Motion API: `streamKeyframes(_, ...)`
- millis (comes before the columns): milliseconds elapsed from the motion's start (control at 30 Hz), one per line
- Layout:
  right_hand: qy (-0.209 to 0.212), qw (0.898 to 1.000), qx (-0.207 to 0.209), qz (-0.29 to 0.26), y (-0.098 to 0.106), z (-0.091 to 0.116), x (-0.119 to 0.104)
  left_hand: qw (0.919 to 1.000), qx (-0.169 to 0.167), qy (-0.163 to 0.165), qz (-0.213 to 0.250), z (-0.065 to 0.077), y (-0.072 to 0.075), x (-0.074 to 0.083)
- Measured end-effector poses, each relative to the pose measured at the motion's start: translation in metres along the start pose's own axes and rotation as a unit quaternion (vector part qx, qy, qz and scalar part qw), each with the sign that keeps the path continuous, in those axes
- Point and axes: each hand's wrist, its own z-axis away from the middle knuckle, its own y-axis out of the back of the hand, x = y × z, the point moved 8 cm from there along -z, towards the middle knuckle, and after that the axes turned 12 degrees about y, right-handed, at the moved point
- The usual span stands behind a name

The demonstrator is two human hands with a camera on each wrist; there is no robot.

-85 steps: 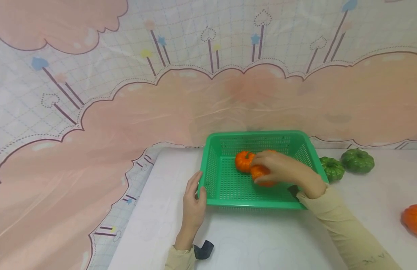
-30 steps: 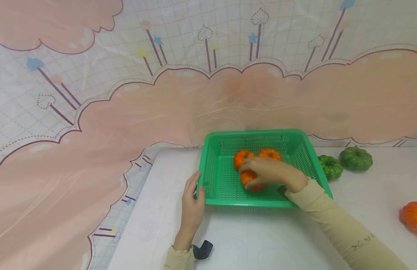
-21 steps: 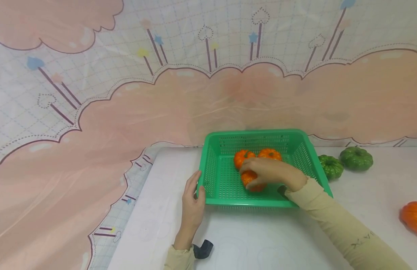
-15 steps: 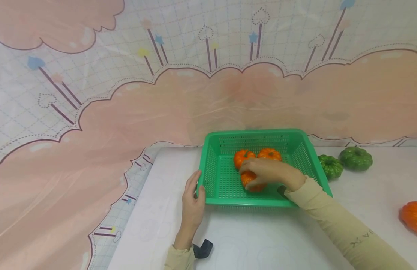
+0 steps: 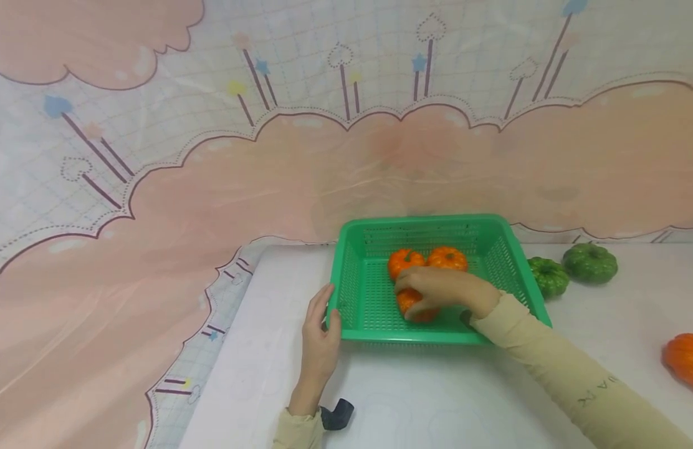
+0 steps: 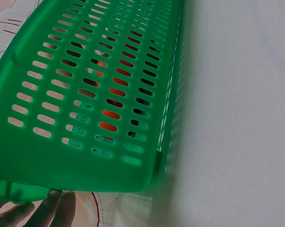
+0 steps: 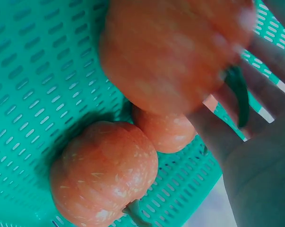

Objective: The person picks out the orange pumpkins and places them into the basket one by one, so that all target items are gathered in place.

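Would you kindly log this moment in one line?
right hand: holds orange pumpkin in green basket; left hand: at basket's left rim; two more pumpkins: inside

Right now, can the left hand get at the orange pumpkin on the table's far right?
Probably not: the left hand is at the left rim of the green basket, which, with the right forearm, lies between it and the orange pumpkin.

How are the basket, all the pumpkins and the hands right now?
Green basket: upright, uncovered, three orange pumpkins inside.
Front pumpkin: held; can't tell if lifted.
Back-left pumpkin: in basket, not held.
Back-right pumpkin: in basket, not held.
Two green pumpkins: outside basket.
Far-right orange one: outside basket, partly cut off.
Left hand: touching basket's rim.
Right hand: gripping front pumpkin.
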Motion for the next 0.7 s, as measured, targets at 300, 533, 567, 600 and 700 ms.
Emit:
streamKeyframes(300,-0.011,1.000,-0.007,-0.012,-0.0024,-0.0018,0.0013,1.0000,0.000,-0.005,-0.005,0.0018,0.0014,0.0019)
streamKeyframes(533,-0.009,1.000,-0.005,-0.010,-0.0007,-0.0016,-0.0010,1.0000,0.001,-0.002,-0.006,0.0019,0.0018,0.0031)
streamKeyframes(567,-0.009,1.000,-0.005,-0.009,-0.0006,-0.0013,-0.0011,1.0000,0.001,-0.002,-0.005,0.0019,0.0017,0.0033)
streamKeyframes(600,-0.009,1.000,-0.004,-0.007,-0.0006,-0.0012,-0.0009,1.0000,0.000,-0.002,-0.004,0.0019,0.0015,0.0035)
streamKeyframes(700,-0.012,1.000,-0.002,-0.005,0.0001,0.0000,-0.0012,1.0000,-0.001,-0.002,-0.002,0.0019,0.0011,0.0040)
